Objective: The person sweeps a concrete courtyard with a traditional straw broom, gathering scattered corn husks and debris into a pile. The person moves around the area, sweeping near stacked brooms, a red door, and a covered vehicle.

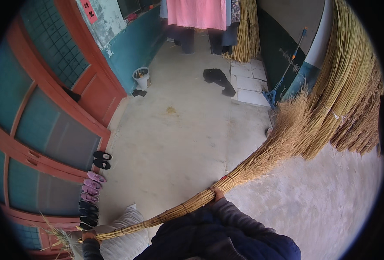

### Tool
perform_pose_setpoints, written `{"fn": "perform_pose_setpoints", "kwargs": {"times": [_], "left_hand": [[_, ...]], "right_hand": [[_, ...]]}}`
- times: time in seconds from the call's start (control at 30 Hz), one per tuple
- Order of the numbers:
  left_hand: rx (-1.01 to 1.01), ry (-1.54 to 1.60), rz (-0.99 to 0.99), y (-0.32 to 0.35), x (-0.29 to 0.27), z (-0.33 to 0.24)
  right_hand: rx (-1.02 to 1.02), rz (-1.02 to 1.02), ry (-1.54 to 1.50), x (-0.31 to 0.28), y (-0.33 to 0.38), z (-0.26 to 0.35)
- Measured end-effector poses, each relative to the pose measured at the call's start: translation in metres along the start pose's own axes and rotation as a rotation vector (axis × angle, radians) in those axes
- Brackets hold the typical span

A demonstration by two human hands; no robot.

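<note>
A long broom of bound straw stalks point(181, 209) lies slantwise across the front of my body. Dark ties circle its handle at intervals, with a reddish one near the head. Its bushy head point(283, 132) fans out at the upper right, close to the standing stalk bundles. At the thin handle end, lower left, my left hand point(89, 235) is closed round it. My right hand point(218, 194) grips the broom just below the head; part of that hand is hidden behind the handle.
Tall stalk bundles point(335, 95) lean at the right, beside a blue mop point(271, 96). Several shoes point(91, 187) line the red-framed doors point(53, 130). A white sack point(131, 229) sits lower left. Further off are a white bucket point(141, 78), dark cloth point(220, 81) and hanging clothes point(196, 13).
</note>
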State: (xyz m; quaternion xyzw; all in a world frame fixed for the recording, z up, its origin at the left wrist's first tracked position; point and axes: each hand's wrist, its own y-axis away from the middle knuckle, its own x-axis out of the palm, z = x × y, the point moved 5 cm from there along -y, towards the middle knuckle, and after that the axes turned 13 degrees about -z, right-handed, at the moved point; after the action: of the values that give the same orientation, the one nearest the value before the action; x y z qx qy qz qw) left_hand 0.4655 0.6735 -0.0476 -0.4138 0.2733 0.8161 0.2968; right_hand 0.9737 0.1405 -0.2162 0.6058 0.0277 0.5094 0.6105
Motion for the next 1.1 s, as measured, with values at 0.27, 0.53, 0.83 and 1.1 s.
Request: {"fn": "perform_pose_setpoints", "kwargs": {"times": [0.27,0.53,0.83,1.1], "left_hand": [[-0.116,0.127,0.098,-0.015,-0.079,-0.080],[0.230,0.341,0.412,-0.046,-0.178,-0.208],[0.152,0.491,0.340,-0.111,-0.208,-0.232],[0.103,0.487,0.281,-0.238,-0.191,-0.208]], "right_hand": [[0.074,0.006,0.189,0.125,-0.118,0.045],[0.070,-0.077,0.210,0.197,-0.217,0.146],[0.105,-0.157,0.410,0.232,-0.282,0.165],[0.031,-0.222,0.526,0.334,-0.362,0.155]]}}
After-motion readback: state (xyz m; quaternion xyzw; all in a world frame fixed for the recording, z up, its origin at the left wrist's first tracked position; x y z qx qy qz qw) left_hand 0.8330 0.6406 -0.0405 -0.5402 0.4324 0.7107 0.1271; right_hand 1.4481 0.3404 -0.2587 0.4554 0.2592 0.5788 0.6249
